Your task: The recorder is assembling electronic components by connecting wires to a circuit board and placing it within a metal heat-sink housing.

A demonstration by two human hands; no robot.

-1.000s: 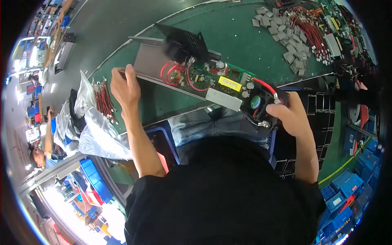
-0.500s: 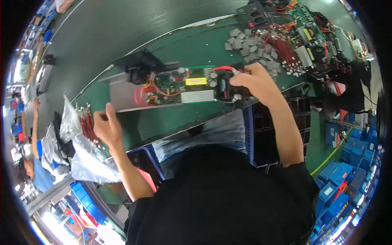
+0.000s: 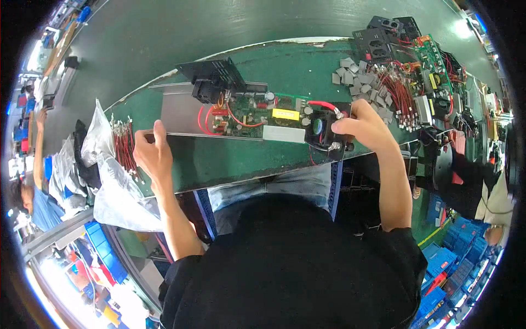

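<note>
An open grey metal housing (image 3: 183, 112) lies in front of me, with a green circuit board (image 3: 246, 118) in its middle. The board carries red wires, a yellow-labelled part (image 3: 286, 114) and a pale metal block (image 3: 284, 134). At its right end is a black fan (image 3: 318, 126) beside a dark end panel. My right hand (image 3: 370, 127) is closed on that panel, thumb on the near face. My left hand (image 3: 155, 156) is at the housing's near left corner, fingers curled and thumb raised against the edge; its fingertips are partly hidden. A black socket panel (image 3: 216, 77) stands tilted behind the board.
Grey pads (image 3: 364, 85) lie in a heap to the right, beside bundled red wires (image 3: 400, 93) and more circuit boards (image 3: 435, 66). Red wires (image 3: 125, 145) and clear plastic bags (image 3: 118, 192) sit at the left. Another person's arm (image 3: 38, 148) shows far left.
The view has shifted, so the table and everything on it appears moved rightward. Both hands stay at the two ends of the housing, with little change against it.
</note>
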